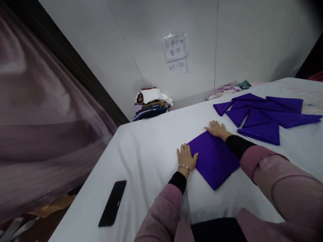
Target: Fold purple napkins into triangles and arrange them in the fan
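A purple cloth napkin [214,158], folded into a square, lies flat on the white-covered table [141,154] with one corner pointing toward me. My left hand [186,157] rests flat at its left corner, fingers spread. At the far corner lies my right hand [217,129], also flat with fingers apart, partly on the cloth and partly on the table cover. Neither hand grips anything. To the right, several purple napkins folded into triangles [262,131] overlap one another in a loose group.
A black phone [112,203] lies near the table's left edge. Beyond the far edge stand a stack of folded clothes [151,102] and some crumpled fabric [224,90] against the wall. A handwritten paper sign [176,52] hangs there. A mauve curtain [50,134] drapes at left.
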`<act>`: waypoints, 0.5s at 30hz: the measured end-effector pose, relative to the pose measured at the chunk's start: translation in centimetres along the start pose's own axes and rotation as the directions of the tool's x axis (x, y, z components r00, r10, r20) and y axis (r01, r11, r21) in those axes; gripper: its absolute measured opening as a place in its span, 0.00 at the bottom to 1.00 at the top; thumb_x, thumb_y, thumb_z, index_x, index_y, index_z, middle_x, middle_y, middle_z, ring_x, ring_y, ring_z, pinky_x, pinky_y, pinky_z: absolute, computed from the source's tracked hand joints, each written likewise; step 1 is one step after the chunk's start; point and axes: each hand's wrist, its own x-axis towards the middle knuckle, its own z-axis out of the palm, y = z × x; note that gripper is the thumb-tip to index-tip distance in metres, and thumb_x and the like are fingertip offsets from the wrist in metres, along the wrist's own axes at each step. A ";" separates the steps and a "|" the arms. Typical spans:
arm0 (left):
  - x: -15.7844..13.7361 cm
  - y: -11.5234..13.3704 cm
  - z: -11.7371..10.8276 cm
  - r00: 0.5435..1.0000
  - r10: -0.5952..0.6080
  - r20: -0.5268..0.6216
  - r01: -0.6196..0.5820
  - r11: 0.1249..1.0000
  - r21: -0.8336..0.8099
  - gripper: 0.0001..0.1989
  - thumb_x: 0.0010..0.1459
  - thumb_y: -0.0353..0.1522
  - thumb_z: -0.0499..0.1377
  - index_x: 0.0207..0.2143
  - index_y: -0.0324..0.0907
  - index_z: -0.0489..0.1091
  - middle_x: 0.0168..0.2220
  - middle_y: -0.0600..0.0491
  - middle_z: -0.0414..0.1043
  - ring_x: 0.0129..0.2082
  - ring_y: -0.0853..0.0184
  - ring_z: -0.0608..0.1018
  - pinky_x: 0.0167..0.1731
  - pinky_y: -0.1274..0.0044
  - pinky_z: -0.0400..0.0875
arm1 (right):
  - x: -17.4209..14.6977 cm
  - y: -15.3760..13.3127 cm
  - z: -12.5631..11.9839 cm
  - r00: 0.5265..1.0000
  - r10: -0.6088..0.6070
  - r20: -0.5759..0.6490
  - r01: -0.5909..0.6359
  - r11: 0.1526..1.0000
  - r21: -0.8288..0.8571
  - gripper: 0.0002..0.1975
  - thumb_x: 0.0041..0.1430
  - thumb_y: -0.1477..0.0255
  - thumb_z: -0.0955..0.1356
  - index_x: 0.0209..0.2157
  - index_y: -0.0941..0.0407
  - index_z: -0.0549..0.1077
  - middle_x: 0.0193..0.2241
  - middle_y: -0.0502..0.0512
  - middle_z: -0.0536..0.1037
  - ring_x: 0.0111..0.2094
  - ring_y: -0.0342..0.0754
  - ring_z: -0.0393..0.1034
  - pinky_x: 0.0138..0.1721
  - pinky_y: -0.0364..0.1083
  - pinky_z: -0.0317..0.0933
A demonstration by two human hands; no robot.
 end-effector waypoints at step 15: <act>-0.2 -0.4 0.1 1.000 -0.022 0.007 0.023 0.999 -0.038 0.40 0.58 0.54 0.34 0.64 0.36 0.43 0.66 0.46 0.40 0.65 0.57 0.43 0.61 0.58 0.39 | -4.2 -9.7 3.9 0.933 -0.359 -0.006 0.359 0.933 0.011 0.33 0.62 0.56 0.50 0.61 0.61 0.53 0.64 0.63 0.48 0.64 0.57 0.37 0.59 0.62 0.34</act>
